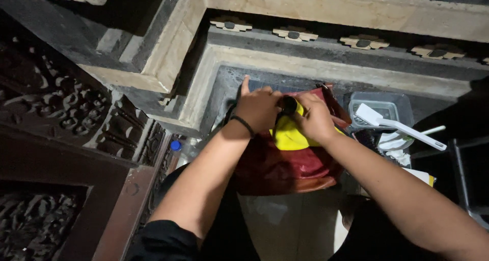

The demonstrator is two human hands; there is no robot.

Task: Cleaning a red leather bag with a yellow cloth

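Two hands meet at the centre of the frame: left hand [257, 108] and right hand [313, 119], each grip pinching a dark cap [289, 105] on a yellow bottle [290, 136], sitting in a red bag [285, 166]. Right of it, a white brush [402, 128] lies over a clear tub [382, 105].

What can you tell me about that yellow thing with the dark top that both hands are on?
The yellow thing looks like a bright, smooth container, perhaps plastic, sitting in the open mouth of a red bag. A dark round cap tops it. The left hand and right hand close around the cap from either side, hiding its neck. Its lower part is hidden.
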